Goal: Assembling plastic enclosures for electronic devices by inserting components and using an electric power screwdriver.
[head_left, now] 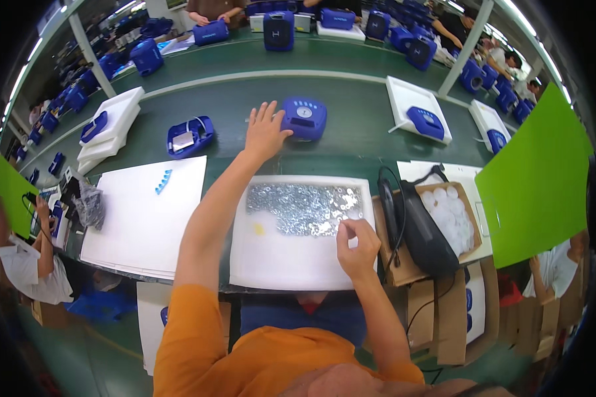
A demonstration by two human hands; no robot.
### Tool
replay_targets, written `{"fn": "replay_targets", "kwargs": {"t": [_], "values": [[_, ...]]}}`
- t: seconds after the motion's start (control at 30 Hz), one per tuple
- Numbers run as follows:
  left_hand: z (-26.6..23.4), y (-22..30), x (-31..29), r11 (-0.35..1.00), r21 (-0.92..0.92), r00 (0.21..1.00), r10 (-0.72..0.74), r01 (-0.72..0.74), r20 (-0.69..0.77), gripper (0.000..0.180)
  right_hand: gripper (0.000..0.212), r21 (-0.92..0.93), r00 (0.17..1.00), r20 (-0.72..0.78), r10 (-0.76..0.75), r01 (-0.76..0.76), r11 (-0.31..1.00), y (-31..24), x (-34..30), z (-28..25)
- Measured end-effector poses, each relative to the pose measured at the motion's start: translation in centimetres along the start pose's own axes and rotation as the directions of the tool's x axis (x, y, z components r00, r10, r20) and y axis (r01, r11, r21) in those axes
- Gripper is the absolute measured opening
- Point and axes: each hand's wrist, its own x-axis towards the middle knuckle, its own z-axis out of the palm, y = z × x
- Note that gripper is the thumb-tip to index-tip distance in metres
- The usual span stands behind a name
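My left hand [265,133] is stretched far forward, fingers spread, with the thumb side at the left edge of a blue plastic housing [304,118]. That housing lies on the green surface with a round silver piece and a row of light-blue buttons facing up. Closer to me is a white foam tray [291,264] with many small shiny metal washers [304,208] heaped in its far part. Over the tray's right side, my right hand [357,248] has thumb and fingertips pinched together. Whatever is between those fingertips is too small to make out.
A blue open shell [190,137] lies left of the housing. White sheets [142,218] bear a light-blue button strip [163,181]. At right, a black bag-like object [424,231] with a cord adjoins a cardboard box [473,221] of white round pieces. A green panel [540,185] rises beyond.
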Motion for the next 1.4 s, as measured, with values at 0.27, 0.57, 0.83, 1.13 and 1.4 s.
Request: {"fn": "replay_targets", "kwargs": {"t": [0.27, 0.57, 0.83, 1.13, 1.4], "values": [[-2.6, -12.9, -7.2, 0.810, 0.434, 0.885, -0.461, 0.394, 0.058, 0.061, 0.007, 0.076, 0.997, 0.071, 0.034, -0.039, 0.996, -0.6, 0.3, 0.4], [-5.4, -16.0, -8.1, 0.781, 0.535, 0.846, -0.490, 0.322, 0.207, 0.022, 0.006, 0.069, 0.990, 0.126, 0.070, -0.079, 0.995, -0.2, -0.4, 0.2], [-10.5, -12.0, -6.2, 0.966, 0.226, 0.989, -0.102, 0.124, -0.107, 0.011, 0.006, 0.040, 0.986, 0.154, 0.061, -0.068, 0.997, -0.2, -0.4, 0.3], [-24.8, 5.5, -6.9, 0.990, -0.142, 0.918, 0.042, 0.016, 0.393, 0.008, 0.045, -0.138, 0.853, 0.170, -0.493, 0.516, 0.846, -6.5, 6.0, 1.8], [-27.7, 8.6, -7.4, 0.837, -0.481, 0.731, 0.153, 0.262, 0.665, 0.028, 0.054, -0.333, 0.669, 0.377, -0.640, 0.743, 0.580, -9.6, 8.3, 1.9]]}}
